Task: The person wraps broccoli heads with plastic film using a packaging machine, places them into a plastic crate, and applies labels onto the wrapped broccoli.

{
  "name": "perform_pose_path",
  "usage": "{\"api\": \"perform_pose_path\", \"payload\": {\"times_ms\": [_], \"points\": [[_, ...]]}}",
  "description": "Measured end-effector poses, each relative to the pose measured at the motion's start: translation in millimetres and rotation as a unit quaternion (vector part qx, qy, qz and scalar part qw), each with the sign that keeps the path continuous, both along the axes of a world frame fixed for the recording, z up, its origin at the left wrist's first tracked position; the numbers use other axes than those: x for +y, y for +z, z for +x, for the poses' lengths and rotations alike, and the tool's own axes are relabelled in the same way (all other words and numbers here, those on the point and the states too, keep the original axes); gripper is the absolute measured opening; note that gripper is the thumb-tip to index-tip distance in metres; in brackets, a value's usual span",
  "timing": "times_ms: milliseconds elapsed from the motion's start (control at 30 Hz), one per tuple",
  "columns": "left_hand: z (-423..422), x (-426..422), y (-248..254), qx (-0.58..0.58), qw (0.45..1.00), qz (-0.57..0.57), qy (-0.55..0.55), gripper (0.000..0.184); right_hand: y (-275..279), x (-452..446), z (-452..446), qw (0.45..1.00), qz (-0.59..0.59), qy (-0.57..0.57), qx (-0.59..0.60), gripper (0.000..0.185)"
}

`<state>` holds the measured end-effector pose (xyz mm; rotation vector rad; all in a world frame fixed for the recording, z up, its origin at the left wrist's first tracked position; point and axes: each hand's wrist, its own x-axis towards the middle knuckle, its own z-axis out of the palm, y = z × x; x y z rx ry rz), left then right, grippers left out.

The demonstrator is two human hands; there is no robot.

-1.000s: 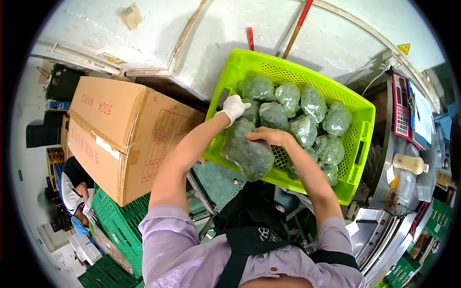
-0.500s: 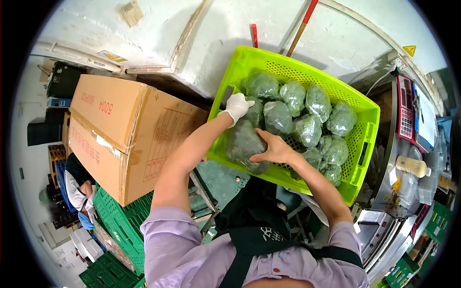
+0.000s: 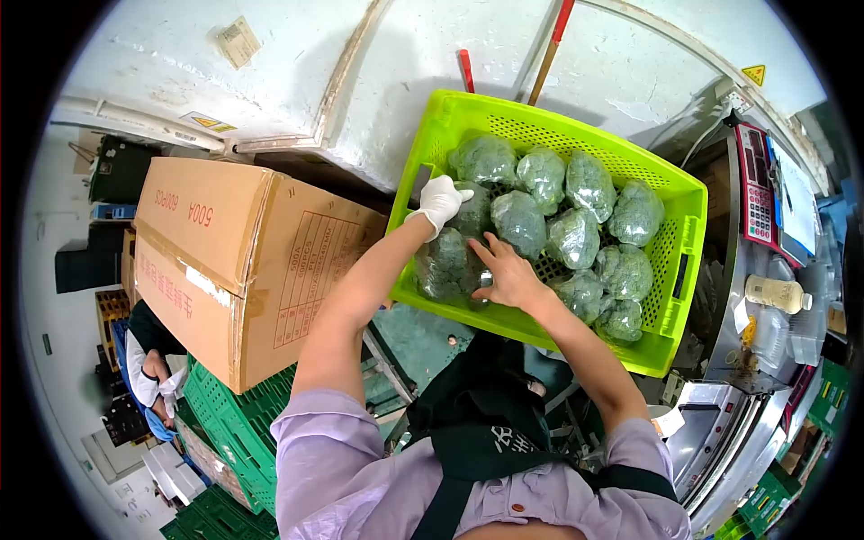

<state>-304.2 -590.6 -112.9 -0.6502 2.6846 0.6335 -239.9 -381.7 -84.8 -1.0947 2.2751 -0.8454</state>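
Observation:
A bright green crate [image 3: 540,113] holds several heads of broccoli [image 3: 518,222] wrapped in clear film. My left hand [image 3: 438,203], in a white glove, is at the crate's left side with its fingers curled against a wrapped head [image 3: 470,212]; its fingertips are partly hidden. Bare, my right hand [image 3: 511,274] rests with fingers and thumb spread on the right side of a wrapped broccoli [image 3: 441,268] in the near left corner.
A big cardboard box [image 3: 256,261] stands left of the crate, above green crates [image 3: 225,423]. To the right are a red scale [image 3: 756,184], a clipboard [image 3: 792,202] and a bottle [image 3: 776,293]. Another person's hand [image 3: 160,382] shows at far left.
The broccoli under my right hand has shifted slightly left and sits further inside the crate. My right fingers have spread and lie further up its side. My left hand stays nearly in place.

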Motion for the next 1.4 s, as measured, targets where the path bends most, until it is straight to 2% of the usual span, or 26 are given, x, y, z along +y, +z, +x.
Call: {"api": "perform_pose_path", "payload": {"times_ms": [33, 67, 100, 167, 200, 300, 433, 467, 500, 600, 633, 700, 767, 800, 900, 967, 1033, 1100, 1200, 1233, 1300, 1400], "points": [[1.0, -1.4, -3.0, 0.001, 1.0, 0.006, -0.001, 0.051, 9.3, -1.7, 4.9, 0.998, -0.006, -0.023, 0.053, 0.099], [2.3, -2.4, -7.0, 0.0, 1.0, 0.014, -0.001, 0.05, 18.6, -7.6, 10.3, 0.993, -0.094, -0.071, 0.002, 0.102], [3.0, -2.2, -7.5, -0.003, 1.0, 0.015, -0.003, 0.05, 17.7, -16.7, 17.8, 0.993, -0.092, -0.073, -0.001, 0.102], [2.1, -1.7, -4.5, 0.004, 1.0, 0.012, -0.015, 0.059, 8.3, -31.5, 32.7, 0.981, -0.024, 0.016, 0.194, 0.1], [2.6, -2.3, -4.4, -0.009, 1.0, 0.012, -0.011, 0.054, 1.1, -36.1, 37.0, 0.98, -0.042, 0.004, 0.197, 0.099], [4.4, -6.6, -7.0, -0.007, 0.999, 0.038, -0.023, 0.055, -8.3, -32.9, 39.4, 0.978, -0.034, 0.008, 0.205, 0.099], [4.5, -5.3, -5.8, 0.009, 0.999, 0.027, -0.015, 0.058, -11.6, -37.1, 49.0, 0.961, -0.003, -0.005, 0.278, 0.08], [3.3, -5.1, -6.4, -0.01, 0.999, 0.032, -0.013, 0.059, -17.5, -36.3, 48.4, 0.959, -0.03, -0.007, 0.282, 0.067], [2.6, -6.6, -6.1, -0.011, 0.999, 0.033, -0.012, 0.059, -24.0, -39.5, 46.6, 0.959, -0.03, -0.006, 0.281, 0.067], [11.2, -5.8, -8.0, 0.043, 0.993, 0.104, -0.025, 0.053, -44.0, -52.0, 37.4, 0.928, 0.064, -0.047, 0.365, 0.056], [18.3, -1.3, 1.5, 0.098, 0.991, 0.089, 0.001, 0.047, -38.5, -59.8, 24.3, 0.962, 0.062, -0.053, 0.259, 0.057], [16.1, -8.3, -8.4, 0.071, 0.989, 0.13, -0.004, 0.048, -27.1, -51.3, 13.2, 0.981, 0.038, -0.009, 0.19, 0.058], [8.3, -6.1, -3.4, 0.045, 0.995, 0.088, -0.018, 0.052, -48.5, -49.5, 23.6, 0.949, -0.005, -0.013, 0.316, 0.058], [7.5, -2.0, -0.1, 0.055, 0.997, 0.059, -0.016, 0.052, -49.0, -47.9, 28.4, 0.946, -0.016, -0.018, 0.322, 0.056], [4.7, -6.1, -15.8, 0.112, 0.991, 0.077, -0.011, 0.038, -49.0, -45.6, 44.8, 0.94, 0.0, -0.007, 0.342, 0.054], [-3.2, -6.0, -16.0, 0.083, 0.994, 0.066, -0.015, 0.038, -45.5, -39.0, 43.3, 0.943, -0.033, -0.006, 0.331, 0.05], [-8.5, -4.9, -10.2, 0.036, 0.998, 0.033, -0.038, 0.039, -47.2, -30.9, 40.1, 0.949, -0.079, 0.07, 0.296, 0.045], [-8.7, 0.3, 2.2, 0.024, 0.999, 0.034, -0.035, 0.04, -46.4, -23.9, 36.4, 0.949, -0.091, 0.074, 0.293, 0.038], [-4.1, 5.7, 23.1, -0.021, 1.0, -0.021, -0.004, 0.054, -46.4, -24.5, 30.4, 0.959, -0.136, 0.063, 0.241, 0.035], [-6.3, 4.2, 20.8, -0.023, 0.999, -0.023, -0.006, 0.054, -47.6, -26.4, 31.2, 0.959, -0.137, 0.061, 0.241, 0.035], [-9.6, 3.6, 12.7, 0.021, 0.999, -0.047, 0.004, 0.045, -47.9, -26.7, 36.7, 0.943, -0.099, 0.047, 0.315, 0.039], [-20.9, -9.3, 5.4, -0.04, 0.999, -0.002, -0.019, 0.048, -42.0, -21.8, 39.0, 0.947, -0.079, 0.048, 0.308, 0.047]]}}
